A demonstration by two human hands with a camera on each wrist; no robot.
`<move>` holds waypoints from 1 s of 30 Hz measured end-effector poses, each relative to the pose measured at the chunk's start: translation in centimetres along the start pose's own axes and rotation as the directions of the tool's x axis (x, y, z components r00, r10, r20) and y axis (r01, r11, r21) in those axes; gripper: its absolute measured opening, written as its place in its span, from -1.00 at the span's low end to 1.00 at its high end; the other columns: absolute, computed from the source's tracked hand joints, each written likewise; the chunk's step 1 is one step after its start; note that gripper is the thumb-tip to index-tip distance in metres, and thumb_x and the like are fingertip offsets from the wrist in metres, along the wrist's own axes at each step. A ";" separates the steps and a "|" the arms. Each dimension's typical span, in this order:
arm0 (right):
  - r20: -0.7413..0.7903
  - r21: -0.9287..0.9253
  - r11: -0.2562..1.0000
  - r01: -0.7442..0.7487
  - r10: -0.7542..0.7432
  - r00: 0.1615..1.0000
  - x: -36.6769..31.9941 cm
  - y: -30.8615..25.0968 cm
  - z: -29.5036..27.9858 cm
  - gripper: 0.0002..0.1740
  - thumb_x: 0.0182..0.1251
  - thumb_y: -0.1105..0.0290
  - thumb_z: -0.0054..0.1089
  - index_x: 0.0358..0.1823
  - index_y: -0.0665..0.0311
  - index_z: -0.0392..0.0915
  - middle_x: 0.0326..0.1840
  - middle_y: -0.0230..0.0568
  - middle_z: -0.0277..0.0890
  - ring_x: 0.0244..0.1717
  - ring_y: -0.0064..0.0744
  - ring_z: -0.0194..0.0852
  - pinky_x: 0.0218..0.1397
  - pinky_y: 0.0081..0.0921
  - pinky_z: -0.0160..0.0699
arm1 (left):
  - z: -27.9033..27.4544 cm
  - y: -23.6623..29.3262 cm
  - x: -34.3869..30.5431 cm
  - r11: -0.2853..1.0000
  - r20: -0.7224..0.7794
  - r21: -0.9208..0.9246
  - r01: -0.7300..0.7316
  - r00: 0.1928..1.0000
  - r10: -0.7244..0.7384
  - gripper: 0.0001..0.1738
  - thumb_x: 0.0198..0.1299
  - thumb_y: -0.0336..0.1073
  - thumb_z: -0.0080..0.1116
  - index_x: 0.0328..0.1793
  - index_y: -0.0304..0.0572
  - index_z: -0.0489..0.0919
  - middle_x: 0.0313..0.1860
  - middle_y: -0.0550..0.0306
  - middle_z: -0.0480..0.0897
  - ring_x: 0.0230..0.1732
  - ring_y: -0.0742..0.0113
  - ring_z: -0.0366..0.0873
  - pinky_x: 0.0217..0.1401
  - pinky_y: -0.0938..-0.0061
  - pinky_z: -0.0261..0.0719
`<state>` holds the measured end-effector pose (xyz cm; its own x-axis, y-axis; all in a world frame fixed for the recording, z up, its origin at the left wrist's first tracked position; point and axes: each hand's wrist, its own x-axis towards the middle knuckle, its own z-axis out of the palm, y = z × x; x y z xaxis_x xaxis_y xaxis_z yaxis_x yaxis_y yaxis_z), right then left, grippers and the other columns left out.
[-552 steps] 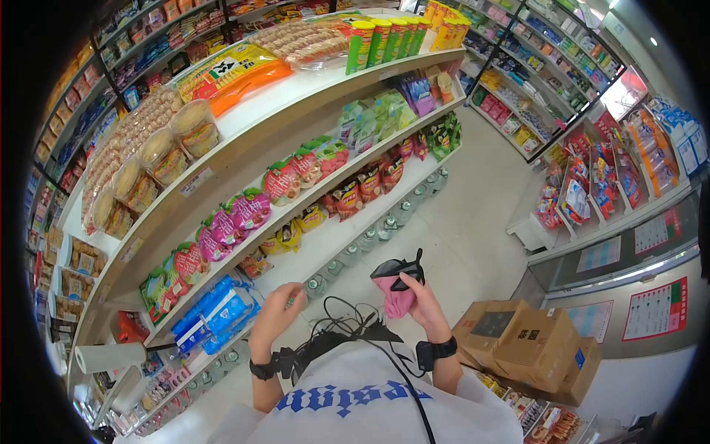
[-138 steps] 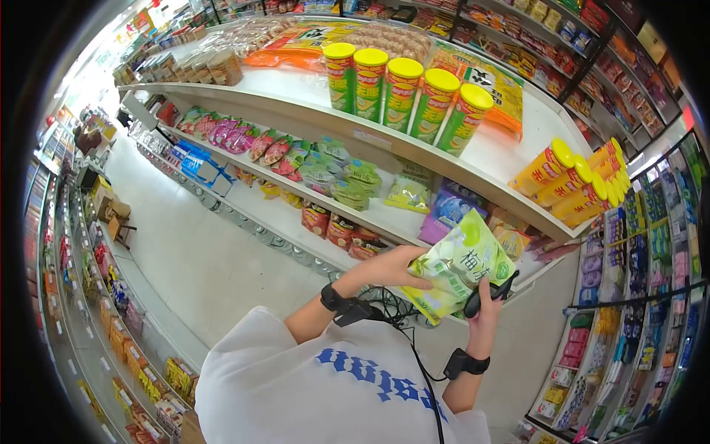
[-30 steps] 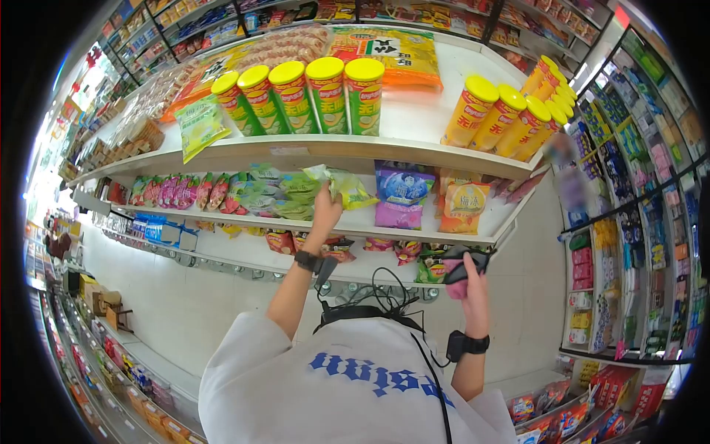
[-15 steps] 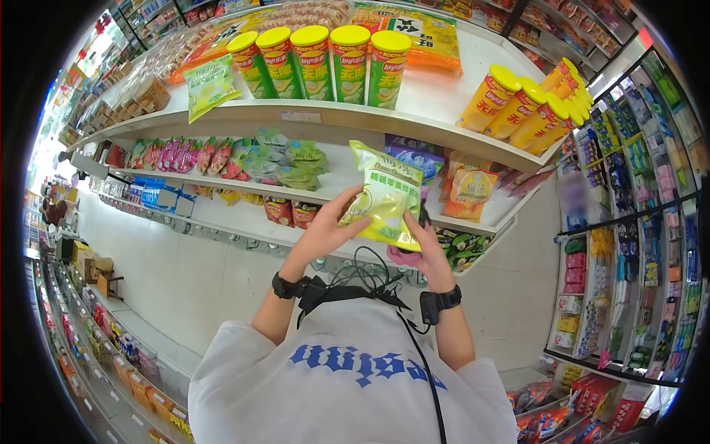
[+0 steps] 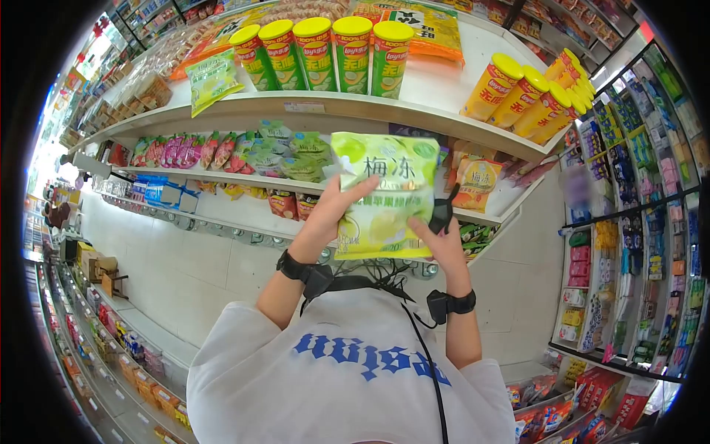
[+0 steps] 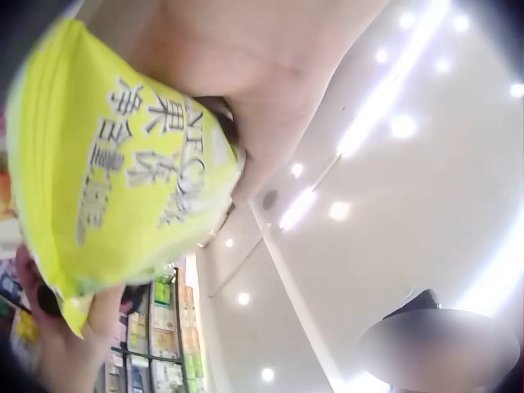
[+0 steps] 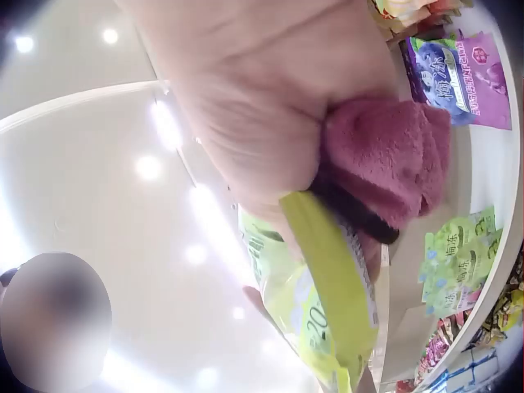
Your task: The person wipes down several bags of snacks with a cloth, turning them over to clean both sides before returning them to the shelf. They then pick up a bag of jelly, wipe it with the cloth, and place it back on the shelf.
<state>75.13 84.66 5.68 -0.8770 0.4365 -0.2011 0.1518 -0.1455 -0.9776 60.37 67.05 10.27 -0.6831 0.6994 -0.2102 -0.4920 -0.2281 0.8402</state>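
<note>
In the head view we are losing the fingers of the right hand (image 5: 446,250) behind the green snack bag (image 5: 381,196), and the black device (image 5: 442,213) is peeking out only at its right edge. In the left wrist view the left hand (image 6: 246,74) is running off the top edge, the bag's print blurring. In the right wrist view the pink cloth (image 7: 385,160) is covering most of the device

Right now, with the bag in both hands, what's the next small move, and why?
Probably let the left hand carry the bag alone and bring the cloth round to its front. The left hand grips its left edge; the right hand pinches the lower corner with the cloth and black device bunched behind it.
</note>
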 end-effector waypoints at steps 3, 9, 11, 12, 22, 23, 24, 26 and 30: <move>-0.105 0.016 0.999 -0.044 0.045 0.993 0.6 2.5 -1.4 -0.53 0.25 0.14 0.51 -0.12 0.37 0.52 -0.30 -0.34 0.64 -0.40 -0.64 0.56 -0.37 -0.61 0.54 | 0.2 -0.1 1.2 0.997 -0.159 -0.046 -0.063 0.986 0.055 -0.52 0.28 -0.30 0.37 0.23 -0.38 0.50 0.07 0.04 0.68 -0.02 0.34 0.70 -0.02 0.42 0.71; -0.127 0.258 0.966 -0.010 0.044 0.991 -0.5 1.6 0.0 -0.62 0.24 0.24 0.53 -0.14 0.30 0.53 -0.38 -0.38 0.63 -0.46 -0.63 0.57 -0.40 -0.63 0.53 | 0.0 -0.6 1.8 0.990 -0.137 -0.113 -0.081 0.988 0.066 -0.53 0.29 -0.31 0.36 0.24 -0.37 0.49 0.08 0.02 0.67 0.00 0.31 0.71 0.01 0.39 0.72; -0.161 0.162 0.987 0.008 0.018 0.987 -1.3 0.5 -0.1 -0.71 0.27 0.33 0.49 -0.16 0.30 0.57 -0.43 -0.41 0.60 -0.53 -0.64 0.53 -0.46 -0.63 0.50 | -0.1 -0.4 1.6 0.984 -0.110 -0.173 -0.051 0.993 0.033 -0.53 0.29 -0.30 0.36 0.24 -0.36 0.49 0.09 0.01 0.67 0.01 0.30 0.71 0.01 0.38 0.72; -0.177 0.114 0.993 0.018 0.002 0.984 -1.6 0.3 -0.2 -0.76 0.29 0.37 0.47 -0.17 0.30 0.59 -0.46 -0.42 0.59 -0.56 -0.65 0.50 -0.49 -0.63 0.48 | -0.1 -0.4 1.6 0.981 -0.108 -0.191 -0.039 0.994 0.019 -0.53 0.31 -0.29 0.35 0.25 -0.35 0.49 0.09 0.01 0.66 0.01 0.29 0.70 0.02 0.38 0.73; -0.278 0.421 0.892 0.164 -0.045 0.959 -0.4 0.0 0.3 -0.61 0.48 0.13 0.26 0.01 0.34 0.53 -0.25 -0.34 0.62 -0.37 -0.57 0.57 -0.30 -0.54 0.59 | 0.3 0.3 1.3 0.942 -0.197 -0.304 -0.145 0.976 0.087 -0.52 0.40 -0.14 0.27 0.29 -0.26 0.46 0.13 0.06 0.65 0.01 0.34 0.69 -0.01 0.40 0.72; -0.370 0.413 0.889 0.198 -0.035 0.929 0.2 0.2 0.1 -0.59 0.49 0.11 0.24 0.04 0.35 0.52 -0.19 -0.31 0.61 -0.30 -0.54 0.58 -0.23 -0.53 0.59 | 0.2 0.3 1.3 0.951 -0.231 -0.254 -0.177 0.966 0.118 -0.53 0.40 -0.13 0.26 0.28 -0.25 0.48 0.12 0.07 0.65 0.00 0.36 0.69 -0.01 0.41 0.71; -0.460 0.402 0.886 0.233 -0.025 0.888 1.0 1.0 -0.5 -0.56 0.50 0.09 0.22 0.07 0.36 0.52 -0.13 -0.28 0.61 -0.22 -0.52 0.59 -0.17 -0.52 0.59 | 0.0 0.3 1.3 0.959 -0.211 -0.195 -0.205 0.964 0.163 -0.55 0.41 -0.14 0.26 0.27 -0.25 0.49 0.09 0.08 0.66 -0.01 0.38 0.68 -0.02 0.42 0.70; -0.609 0.293 0.893 0.341 -0.101 0.787 2.0 1.5 -1.3 -0.48 0.53 0.04 0.17 0.17 0.40 0.49 0.06 -0.22 0.57 0.02 -0.48 0.53 0.06 -0.50 0.54 | -0.5 -0.1 1.4 0.963 -0.162 -0.080 -0.258 0.957 0.243 -0.57 0.42 -0.14 0.24 0.25 -0.24 0.51 0.05 0.11 0.68 -0.03 0.42 0.67 -0.04 0.45 0.69; -0.623 -0.039 0.924 0.380 -0.320 0.714 0.9 -2.6 1.6 -0.43 0.56 0.05 0.10 0.25 0.46 0.41 0.13 -0.20 0.54 0.04 -0.53 0.49 0.10 -0.47 0.52 | 0.8 -1.1 1.1 0.967 -0.108 0.100 -0.235 0.964 0.245 -0.61 0.45 -0.16 0.20 0.22 -0.29 0.55 0.00 0.20 0.69 -0.06 0.53 0.62 -0.02 0.54 0.60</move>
<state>73.23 83.97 8.20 -0.3903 0.9114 0.1307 -0.1750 0.0660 -0.9824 60.63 68.57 9.52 -0.8368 0.5451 -0.0506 -0.2617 -0.3170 0.9116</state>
